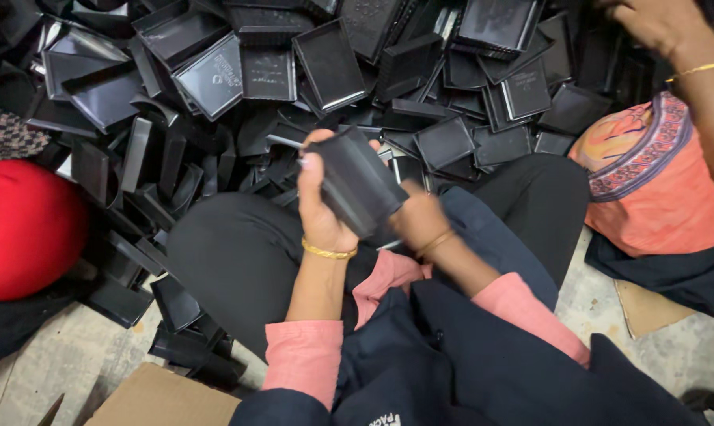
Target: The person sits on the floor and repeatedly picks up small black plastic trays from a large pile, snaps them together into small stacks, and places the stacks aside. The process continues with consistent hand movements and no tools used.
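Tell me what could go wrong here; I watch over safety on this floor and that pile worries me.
1. The heap of black trays leans toward the sitting person's lap; loose ones may slide down.
2. The left hand and right hand grip a stack of trays bare; thin plastic edges might nick fingers.
3. A neighbour's hand reaches into the same heap, so hands may collide.

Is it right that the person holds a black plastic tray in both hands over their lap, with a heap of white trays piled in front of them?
Not quite. The head view shows the left hand and right hand gripping a black plastic tray over the lap, but the heap of trays in front is black, not white.
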